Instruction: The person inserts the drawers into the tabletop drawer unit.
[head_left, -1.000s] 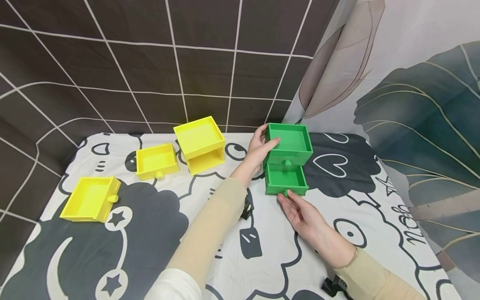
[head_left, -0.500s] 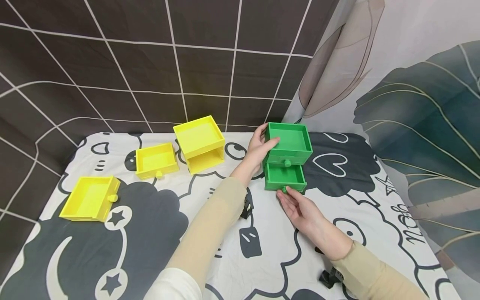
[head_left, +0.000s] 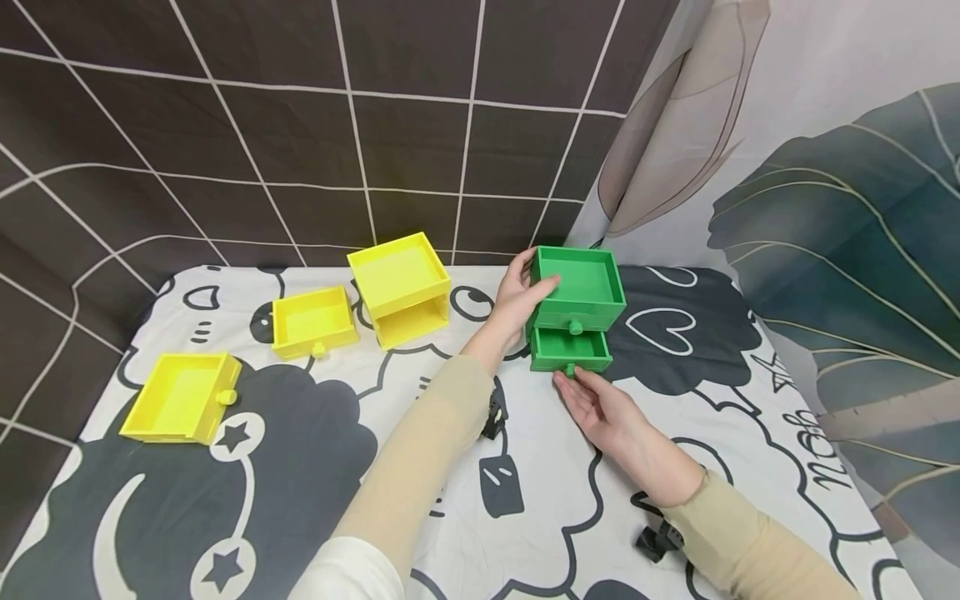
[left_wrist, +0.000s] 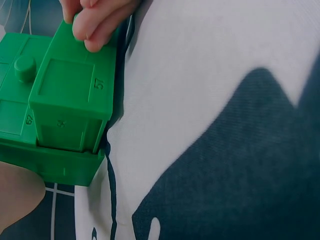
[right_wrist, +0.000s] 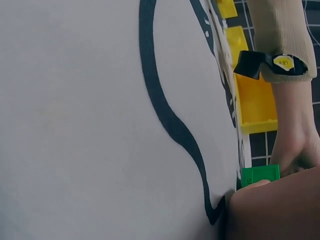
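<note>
A small green cabinet (head_left: 581, 279) with a tray-like top stands at the back right of the cloth. Its upper drawer (head_left: 551, 317), with a round knob, sits flush, while the lower drawer (head_left: 543, 364) sticks partly out. My left hand (head_left: 513, 307) grips the cabinet's left side, thumb over the top rim; its other fingers are partly hidden. At the front, my right hand (head_left: 617, 421) pinches the lower drawer's knob (head_left: 571, 370). The left wrist view shows the right fingers (left_wrist: 102, 22) at that drawer's front, with number marks on its surface.
Left of the green cabinet stands a yellow cabinet (head_left: 401, 271) with an open front slot. Two yellow drawers, one near it (head_left: 311, 321) and another farther left (head_left: 176, 396), lie on the patterned cloth (head_left: 480, 550). A dark checked curtain (head_left: 300, 125) hangs behind.
The lower green drawer has slid farther into the cabinet, the right hand moving away from me with its knob. The left hand stays on the cabinet's side.
</note>
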